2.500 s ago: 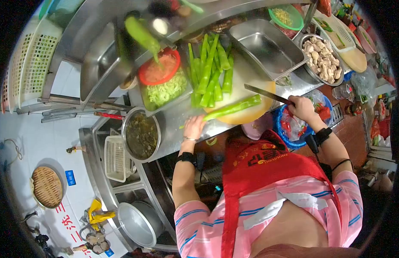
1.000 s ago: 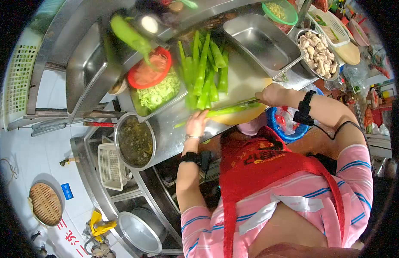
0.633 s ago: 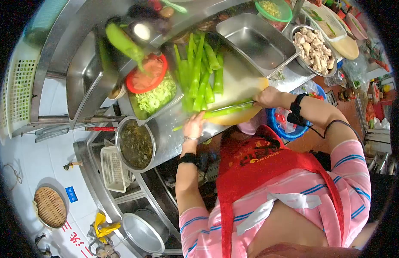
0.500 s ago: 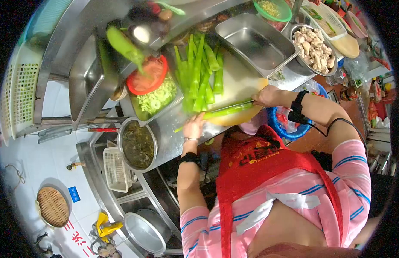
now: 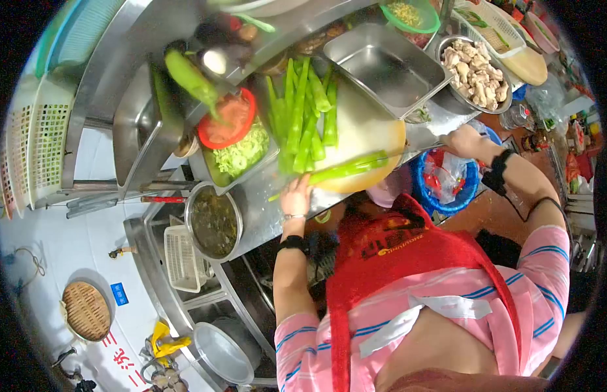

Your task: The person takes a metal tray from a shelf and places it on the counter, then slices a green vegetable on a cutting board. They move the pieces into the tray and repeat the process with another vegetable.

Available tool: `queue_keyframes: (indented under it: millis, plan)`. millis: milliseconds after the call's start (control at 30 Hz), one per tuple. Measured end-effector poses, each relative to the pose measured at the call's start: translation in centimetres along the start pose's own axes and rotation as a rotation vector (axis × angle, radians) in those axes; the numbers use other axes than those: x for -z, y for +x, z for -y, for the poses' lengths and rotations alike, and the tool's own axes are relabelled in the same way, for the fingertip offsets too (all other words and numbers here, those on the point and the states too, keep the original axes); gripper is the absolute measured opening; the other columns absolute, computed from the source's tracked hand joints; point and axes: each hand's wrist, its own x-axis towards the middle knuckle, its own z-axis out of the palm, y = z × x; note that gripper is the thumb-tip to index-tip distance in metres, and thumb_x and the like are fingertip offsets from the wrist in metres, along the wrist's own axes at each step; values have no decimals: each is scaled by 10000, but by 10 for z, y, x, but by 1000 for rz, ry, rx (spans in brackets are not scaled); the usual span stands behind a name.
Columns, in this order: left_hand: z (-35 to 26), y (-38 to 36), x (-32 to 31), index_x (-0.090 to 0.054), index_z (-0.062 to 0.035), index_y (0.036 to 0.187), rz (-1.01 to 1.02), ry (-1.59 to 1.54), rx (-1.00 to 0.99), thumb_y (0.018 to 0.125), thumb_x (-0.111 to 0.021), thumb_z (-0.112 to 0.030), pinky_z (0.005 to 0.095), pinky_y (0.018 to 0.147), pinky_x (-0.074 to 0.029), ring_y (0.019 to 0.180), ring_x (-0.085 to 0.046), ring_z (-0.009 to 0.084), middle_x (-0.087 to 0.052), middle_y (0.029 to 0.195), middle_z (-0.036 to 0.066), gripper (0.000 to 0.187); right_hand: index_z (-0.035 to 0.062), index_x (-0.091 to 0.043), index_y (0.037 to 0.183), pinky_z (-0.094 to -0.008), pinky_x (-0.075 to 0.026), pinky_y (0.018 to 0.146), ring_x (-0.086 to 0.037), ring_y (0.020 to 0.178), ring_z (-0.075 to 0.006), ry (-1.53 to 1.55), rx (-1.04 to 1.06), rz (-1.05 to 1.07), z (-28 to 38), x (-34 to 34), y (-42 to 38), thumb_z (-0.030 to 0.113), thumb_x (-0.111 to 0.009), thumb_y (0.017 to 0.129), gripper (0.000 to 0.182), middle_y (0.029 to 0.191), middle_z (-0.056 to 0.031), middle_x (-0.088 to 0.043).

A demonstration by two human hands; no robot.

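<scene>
On the round cutting board (image 5: pixel 365 121) lies a split green stalk, apparently celtuce (image 5: pixel 349 168), along the near edge. My left hand (image 5: pixel 295 197) is closed on its left end, fingertips pressing it. My right hand (image 5: pixel 465 141) is off to the right, past the board, with fingers wrapped round the handle of a knife (image 5: pixel 420 140); its blade points toward the board and is partly blurred. Behind the held piece, a pile of cut green stalks (image 5: pixel 303 114) lies across the left part of the board.
A metal pan (image 5: pixel 388 65) stands behind the board; a bowl of pale meat pieces (image 5: pixel 475 75) is to its right. At left are a tray of shredded greens (image 5: pixel 241 153), a red dish (image 5: pixel 228 117) and a pot of dark leaves (image 5: pixel 213 221). A blue bin (image 5: pixel 447 204) stands below right.
My right hand has moved right with the knife, away from the stalk and off the board. My left hand stays at the stalk's left end.
</scene>
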Motion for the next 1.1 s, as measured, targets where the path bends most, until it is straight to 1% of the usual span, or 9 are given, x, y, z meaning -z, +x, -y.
queue_keyframes:
  millis: [33, 100, 267, 467, 633, 700, 867, 1000, 1100]
  plan:
    - [-3, -4, 1, -580, -192, 1090, -47, 34, 30, 756, -617, -281, 391, 793, -439, 925, -545, 284, -572, 1029, 84, 348, 75, -537, 759, -431, -451, 475, -562, 527, -336, 28, 54, -170, -8, -6, -15, 270, -594, 753, 203, 591, -127, -560]
    - [-11, -8, -8, -573, -173, 1105, -153, 46, 10, 749, -624, -314, 399, 827, -414, 993, -483, 279, -496, 1095, 78, 387, 68, -523, 742, -427, -447, 485, -552, 528, -345, 19, -128, -45, -11, -15, -42, 280, -585, 769, 222, 590, -135, -551]
    - [-77, 12, -10, -531, -182, 1169, -161, -84, -167, 727, -632, -372, 405, 865, -379, 1027, -457, 289, -490, 1118, 77, 491, 71, -513, 806, -467, -443, 525, -560, 585, -376, 283, -351, -192, 22, -27, -47, 333, -531, 821, 263, 603, -186, -552]
    - [-115, 37, -37, -641, -114, 965, -162, -427, -190, 772, -611, -243, 375, 809, -421, 879, -574, 265, -613, 983, 79, 234, 67, -533, 858, -463, -456, 542, -577, 605, -369, 328, -406, -226, 54, -36, -12, 307, -521, 825, 243, 635, -178, -577]
    - [-112, 47, -40, -637, -103, 962, -209, -458, -205, 803, -573, -215, 366, 824, -418, 870, -588, 265, -634, 952, 100, 205, 54, -534, 892, -457, -474, 571, -596, 625, -362, 326, -474, -120, 67, -58, -2, 311, -516, 827, 266, 649, -177, -594]
    - [-106, 52, -39, -620, -105, 1002, -132, -421, -216, 797, -582, -243, 371, 835, -416, 862, -592, 267, -640, 929, 99, 250, 48, -532, 883, -455, -473, 566, -596, 620, -357, 356, -480, -133, 69, -55, -2, 300, -510, 831, 258, 655, -174, -595]
    - [-68, 35, -9, -549, -108, 1087, 44, -155, -203, 739, -636, -335, 376, 862, -411, 1036, -480, 290, -523, 1143, 87, 424, 44, -546, 892, -458, -462, 547, -590, 594, -345, 322, -465, -132, 69, -53, 0, 289, -511, 827, 256, 643, -177, -591]
    - [-66, 36, -3, -545, -103, 1075, 90, -111, -195, 719, -656, -352, 388, 823, -436, 979, -529, 307, -561, 1088, 113, 448, 88, -560, 992, -438, -463, 522, -588, 576, -331, 292, -449, -144, 77, -62, -2, 232, -502, 811, 239, 638, -161, -589]
    - [-79, 34, 12, -531, -84, 1078, 270, -92, -26, 697, -676, -371, 407, 754, -465, 888, -577, 340, -600, 993, 157, 498, 132, -555, 1069, -422, -466, 512, -589, 585, -317, 322, -456, -245, 89, -51, -6, 201, -516, 771, 308, 662, -140, -590]
